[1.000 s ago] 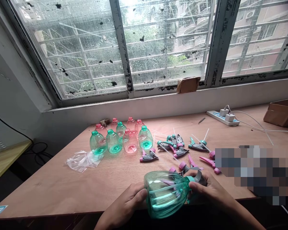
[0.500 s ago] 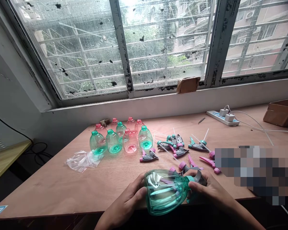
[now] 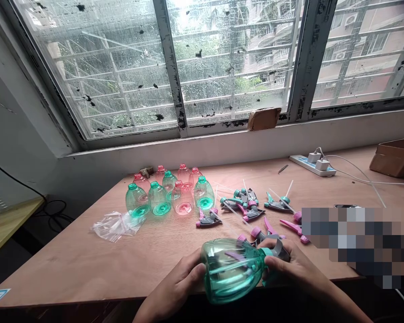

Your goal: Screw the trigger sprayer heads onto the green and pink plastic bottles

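A clear green spray bottle (image 3: pixel 234 271) lies sideways between my hands at the table's front edge, its base to the left. My left hand (image 3: pixel 185 278) is closed around the base end. At the neck, my right hand (image 3: pixel 283 260) grips the grey and green trigger sprayer (image 3: pixel 267 253), which sits on the bottle's mouth. Part of the sprayer is hidden by my fingers. Just beyond the bottle lie loose pink and grey trigger sprayers (image 3: pixel 261 235).
Several green bottles (image 3: pixel 160 202) and red bottles (image 3: pixel 182 202) stand upright at the back left. A crumpled plastic bag (image 3: pixel 116 228) lies before them. More sprayers (image 3: pixel 252 211) spread over the middle. A power strip (image 3: pixel 311 166) and a cardboard box (image 3: pixel 395 158) are at the back right.
The green bottle has turned slightly in my hands, and its base has shifted a little left. The rest of the table looks the same.
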A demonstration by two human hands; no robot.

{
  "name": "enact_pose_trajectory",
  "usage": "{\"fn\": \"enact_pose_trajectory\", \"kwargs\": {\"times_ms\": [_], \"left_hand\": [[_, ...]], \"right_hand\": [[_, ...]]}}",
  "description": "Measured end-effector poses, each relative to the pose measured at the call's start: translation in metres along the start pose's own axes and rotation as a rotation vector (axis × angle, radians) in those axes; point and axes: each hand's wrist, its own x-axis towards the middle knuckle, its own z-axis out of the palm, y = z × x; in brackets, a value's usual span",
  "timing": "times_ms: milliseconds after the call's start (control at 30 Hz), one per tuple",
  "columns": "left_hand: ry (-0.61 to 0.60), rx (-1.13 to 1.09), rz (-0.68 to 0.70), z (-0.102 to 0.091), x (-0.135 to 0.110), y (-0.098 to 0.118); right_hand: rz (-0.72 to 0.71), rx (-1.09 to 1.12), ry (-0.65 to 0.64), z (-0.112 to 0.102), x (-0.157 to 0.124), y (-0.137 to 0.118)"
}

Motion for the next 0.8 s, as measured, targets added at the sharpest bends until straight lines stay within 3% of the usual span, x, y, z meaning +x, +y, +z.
{"fn": "enact_pose_trajectory", "kwargs": {"times_ms": [133,533,800], "left_hand": [[0.079,0.013,0.018,0.0,0.0001,-0.0047],[-0.071,-0.019,-0.037,-0.0012,0.0007,-0.001],[-0.008,0.023,0.011,-0.0008,0.0002,0.002]], "right_hand": [[0.007,0.008,0.01,-0.0002,0.0004,0.0022],[0.006,0.049,-0.022,0.0001,0.0014,0.0021],[-0.006,0.037,0.002,-0.0001,0.0007,0.0036]]}}
